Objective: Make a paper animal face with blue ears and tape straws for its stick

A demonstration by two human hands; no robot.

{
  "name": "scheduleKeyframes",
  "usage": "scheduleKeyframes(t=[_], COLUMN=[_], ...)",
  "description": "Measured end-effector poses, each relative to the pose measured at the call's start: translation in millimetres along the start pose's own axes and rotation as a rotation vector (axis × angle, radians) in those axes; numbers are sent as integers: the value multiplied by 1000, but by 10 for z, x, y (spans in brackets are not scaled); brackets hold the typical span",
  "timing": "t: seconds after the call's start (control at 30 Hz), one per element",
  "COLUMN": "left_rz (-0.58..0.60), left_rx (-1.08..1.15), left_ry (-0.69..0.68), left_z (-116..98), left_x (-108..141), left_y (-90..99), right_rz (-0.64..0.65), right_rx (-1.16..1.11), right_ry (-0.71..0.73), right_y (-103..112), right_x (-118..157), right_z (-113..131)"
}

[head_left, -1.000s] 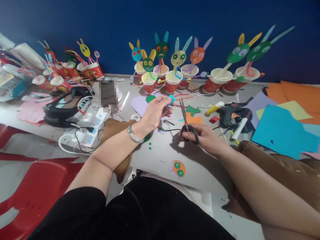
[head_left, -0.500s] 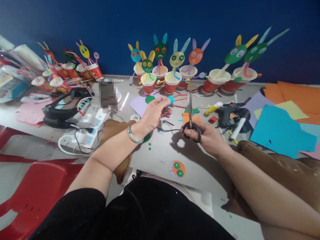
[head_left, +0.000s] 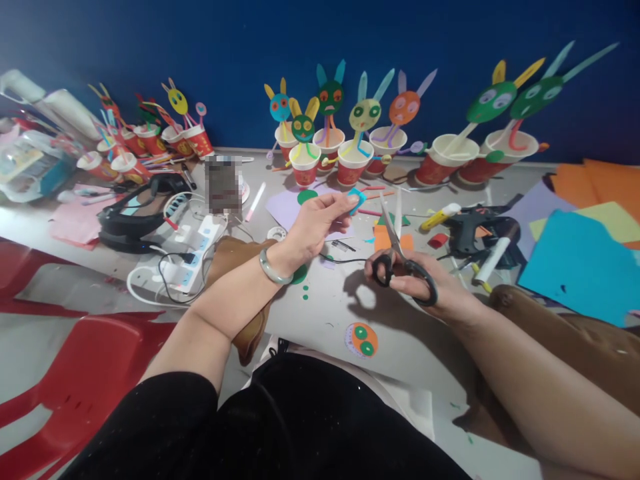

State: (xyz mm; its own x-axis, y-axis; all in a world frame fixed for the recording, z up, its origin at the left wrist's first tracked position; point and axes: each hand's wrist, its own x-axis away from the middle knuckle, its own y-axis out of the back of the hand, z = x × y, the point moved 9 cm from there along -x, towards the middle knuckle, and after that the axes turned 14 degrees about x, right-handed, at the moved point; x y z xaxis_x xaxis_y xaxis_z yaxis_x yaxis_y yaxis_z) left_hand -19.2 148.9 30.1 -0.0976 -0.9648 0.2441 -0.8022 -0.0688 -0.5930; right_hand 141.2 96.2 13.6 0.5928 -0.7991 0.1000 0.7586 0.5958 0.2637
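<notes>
Centrally, a small blue paper piece (head_left: 359, 194), pinched in the left hand (head_left: 323, 223) between thumb and fingers above the table (head_left: 317, 317); near it, black-handled scissors (head_left: 395, 243), blades parted, grasped by the right hand (head_left: 425, 280); behind, red paper cups (head_left: 305, 175) bearing rabbit-eared figures (head_left: 303, 128).

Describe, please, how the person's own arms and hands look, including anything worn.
The left hand and right hand are ungloved. A smooth, pale bangle rings the left wrist; none shows on the right. A short black sleeve covers the left upper arm.
</notes>
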Motion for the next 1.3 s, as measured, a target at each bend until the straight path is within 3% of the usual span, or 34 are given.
scheduleKeyframes(t=[0.27,0.97,1.3], left_rz=[-31,-16,76], left_rx=[25,34,24], left_ry=[31,81,48], left_z=[-11,-9,12], left_x=[-2,27,-7], left_y=[2,-55,-56], right_rz=[89,136,104], right_rx=[11,-20,-39], right_ry=[-61,-34,-52], right_y=[-67,-121,-113], right_x=[18,34,41], right_z=[-41,-4,21])
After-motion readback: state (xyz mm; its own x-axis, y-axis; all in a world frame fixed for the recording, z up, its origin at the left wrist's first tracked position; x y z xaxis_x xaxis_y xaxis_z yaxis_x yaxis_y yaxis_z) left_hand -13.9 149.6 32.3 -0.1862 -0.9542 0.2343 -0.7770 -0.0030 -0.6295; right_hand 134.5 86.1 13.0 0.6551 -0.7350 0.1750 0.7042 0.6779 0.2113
